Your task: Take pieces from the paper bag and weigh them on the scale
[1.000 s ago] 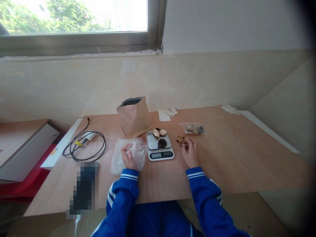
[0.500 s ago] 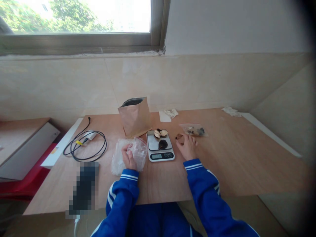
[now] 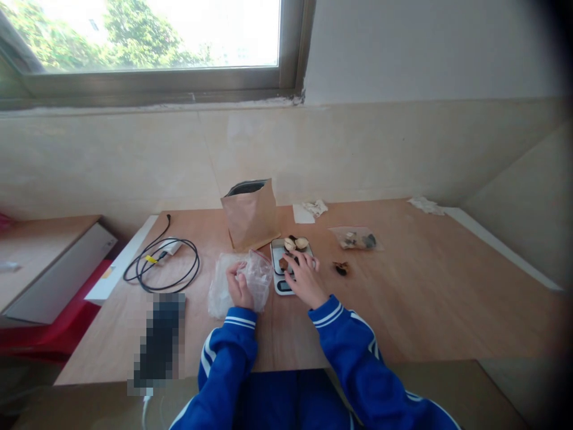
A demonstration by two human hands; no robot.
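Head view: near the frame's centre the right hand lies over the small scale, fingers loosely bent and pinching a brown piece above the platform, hiding the display, while pale pieces sit at the platform's far edge and a dark piece lies on the wooden table just right. Left of the scale the left hand grips the crumpled clear bag with curled fingers. Behind stands an open brown paper pouch; a small clear bag with pieces lies right of centre, and a coiled black cable left.

A plain tiled room: bare plywood table beneath a window.
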